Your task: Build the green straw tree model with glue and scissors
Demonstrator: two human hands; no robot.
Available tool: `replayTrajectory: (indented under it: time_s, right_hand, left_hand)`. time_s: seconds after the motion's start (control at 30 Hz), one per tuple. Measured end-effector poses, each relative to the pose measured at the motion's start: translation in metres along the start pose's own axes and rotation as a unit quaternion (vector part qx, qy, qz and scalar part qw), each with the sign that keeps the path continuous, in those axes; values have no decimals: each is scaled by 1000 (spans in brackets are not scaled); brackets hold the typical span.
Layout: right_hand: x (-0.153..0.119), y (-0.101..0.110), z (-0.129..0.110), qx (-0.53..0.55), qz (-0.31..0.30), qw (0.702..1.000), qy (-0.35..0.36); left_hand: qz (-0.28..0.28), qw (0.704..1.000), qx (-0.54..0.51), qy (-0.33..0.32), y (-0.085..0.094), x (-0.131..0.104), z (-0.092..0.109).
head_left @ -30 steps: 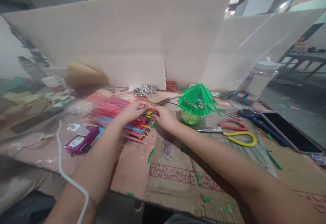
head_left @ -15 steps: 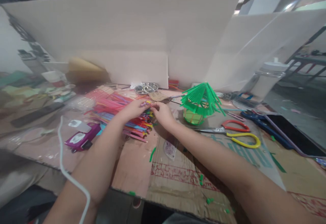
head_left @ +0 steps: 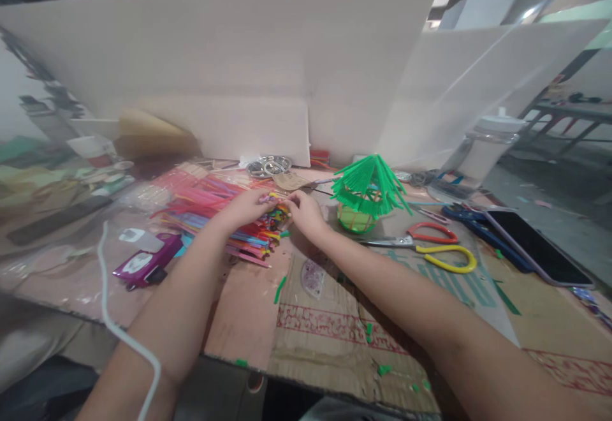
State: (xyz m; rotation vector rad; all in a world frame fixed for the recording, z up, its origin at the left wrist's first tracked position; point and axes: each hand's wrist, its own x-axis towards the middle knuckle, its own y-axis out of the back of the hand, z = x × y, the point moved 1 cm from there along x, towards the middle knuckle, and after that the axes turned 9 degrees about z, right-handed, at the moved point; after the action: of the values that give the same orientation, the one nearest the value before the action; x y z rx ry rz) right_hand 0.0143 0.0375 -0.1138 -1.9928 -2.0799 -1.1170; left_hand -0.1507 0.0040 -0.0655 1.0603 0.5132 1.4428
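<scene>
A pile of coloured pipe cleaners, mostly red, pink, blue and purple, lies at the middle left of the table. Over its right end, my left hand is closed with curled fingers on some pipe cleaner ends. Close beside it, my right hand pinches at the yellowish pipe cleaner ends, fingertips almost meeting those of the left. How many stems are held is too small to make out. To the right of my right hand stands a small hut-like piece with a green pipe cleaner roof over a round green base.
Scissors with red and yellow handles, navy pliers and a phone lie on the right. A clear bottle stands behind them. Left are a purple glue-gun-like tool and a white cable. White boards rise behind.
The view has turned slightly right, so everything sits a little further left. Both hands stay at the end of the pile with only small finger movement.
</scene>
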Motion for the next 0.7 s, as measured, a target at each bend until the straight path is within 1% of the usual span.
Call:
replayTrajectory:
  time_s: [0.07,0.13,0.2,0.27,0.33,0.4,0.5,0.57,0.6,0.63,0.67,0.7]
  right_hand:
    - [-4,4,-3,6,8,1000,6]
    - [-12,12,-11,19,22,999,32]
    - [-19,26,-23,58,39,995,76]
    - [-26,46,-39,131,55,984,109]
    - [-31,72,-54,204,75,971,104]
    - [-34,105,-67,256,88,957,106]
    - [-34,163,-80,262,169,943,114]
    - [-33,201,-83,264,216,933,112]
    - [-33,218,-83,271,226,930,102]
    - [-32,231,-83,275,213,934,85]
    - [-33,239,-82,277,190,940,67]
    - [-34,243,-82,270,158,949,51]
  left_hand:
    - [-5,1000,-4,-5,0,0,1]
    - [-13,1000,-10,-11,-1,0,0]
    - [-22,1000,-2,-17,-3,0,-3]
    - [-24,999,23,-23,-7,1,-6]
    - [-19,998,51,-26,-11,1,-7]
    - [-13,997,70,-27,-15,0,-6]
    - [-13,995,91,-38,-16,-2,2]
    - [-16,990,131,-58,-15,-3,8]
    - [-13,985,155,-74,-14,-4,11]
    - [-7,981,172,-93,-13,-4,13]
    - [-1,977,182,-114,-11,-4,14]
    - [2,975,180,-127,-10,-4,15]
